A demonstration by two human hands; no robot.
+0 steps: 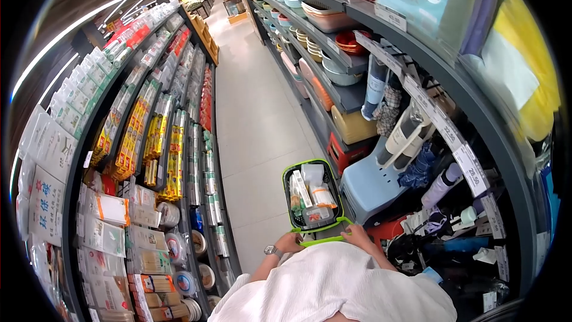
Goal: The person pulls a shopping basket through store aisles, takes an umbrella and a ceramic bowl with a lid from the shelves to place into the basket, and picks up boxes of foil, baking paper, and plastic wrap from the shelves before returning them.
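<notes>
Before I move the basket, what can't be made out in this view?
All in the head view:
Bottom of the basket: hidden by the packages in it.
Undersides of the left hand and right hand: hidden by the hands themselves, so the full grip on the green handle is unclear.
Time on the wristwatch: too small.
Outer side of the yellow package: cut off by the round picture edge.

Left hand (289, 242) curls closed at six o'clock; right hand (357, 235) grips at five, both forearms reaching forward.
</notes>
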